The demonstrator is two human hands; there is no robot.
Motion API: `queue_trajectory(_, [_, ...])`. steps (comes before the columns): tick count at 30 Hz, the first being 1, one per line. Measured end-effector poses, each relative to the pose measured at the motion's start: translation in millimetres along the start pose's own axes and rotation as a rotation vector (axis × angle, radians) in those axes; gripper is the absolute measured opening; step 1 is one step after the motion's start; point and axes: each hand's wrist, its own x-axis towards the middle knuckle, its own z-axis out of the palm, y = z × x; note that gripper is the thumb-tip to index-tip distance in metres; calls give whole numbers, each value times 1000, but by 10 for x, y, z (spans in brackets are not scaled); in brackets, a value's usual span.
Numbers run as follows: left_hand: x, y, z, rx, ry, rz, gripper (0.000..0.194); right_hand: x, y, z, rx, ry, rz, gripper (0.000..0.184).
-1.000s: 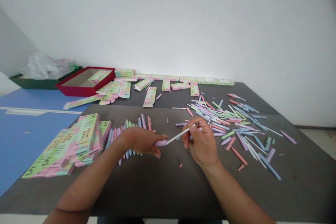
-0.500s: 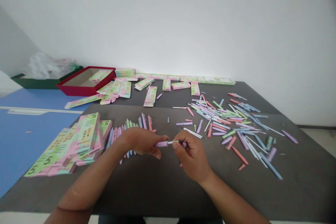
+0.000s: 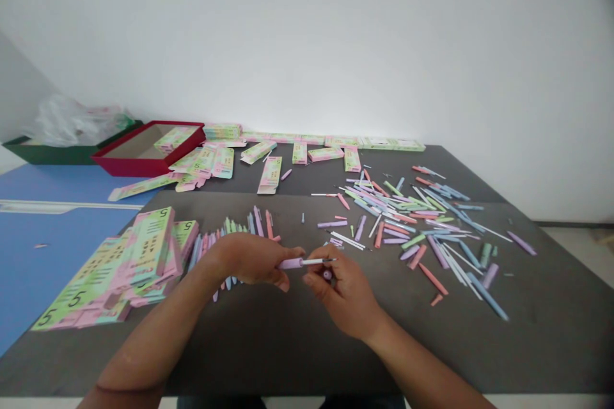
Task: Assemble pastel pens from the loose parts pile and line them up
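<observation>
My left hand (image 3: 252, 260) is closed on a purple pen barrel (image 3: 290, 264), held level with its end pointing right. A white refill (image 3: 313, 261) with a dark tip sticks out of that end. Close by on the right, my right hand (image 3: 346, 291) curls around a purple pen part (image 3: 327, 275), of which only the round end shows. Its thumb and forefinger are apart, beside the refill tip. Behind my left wrist lies a row of pastel pens (image 3: 233, 225), partly covered by the hand.
Loose pen barrels, caps and refills are scattered in a pile (image 3: 407, 217) on the right of the dark table (image 3: 288, 345). Printed pen boxes (image 3: 151, 246) are stacked at the left. Farther back stand a red tray (image 3: 129, 167) and a green tray (image 3: 52, 153) with plastic bags.
My right thumb and finger have come off the refill, which now shows along more of its length. The view has shifted slightly.
</observation>
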Motion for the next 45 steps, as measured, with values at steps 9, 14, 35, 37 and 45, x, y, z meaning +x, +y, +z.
queue_trajectory(9, [-51,-125,4,-18,57,-92,68,-8,331,-982,-397,240,173,11])
queue_trajectory(14, [-50,-187,-19,-65,43,-113,69,-18,603,-1280,-631,178,355,14])
queue_trajectory(35, [-140,-332,-81,-226,51,-87,71,220,881,-1364,-786,-8,470,14])
queue_trajectory(37, [-134,-340,-71,-226,49,-80,71,381,887,-1358,-813,4,470,14])
queue_trajectory(45, [-129,-352,-71,-147,57,-150,76,775,934,-1139,-932,-60,421,17])
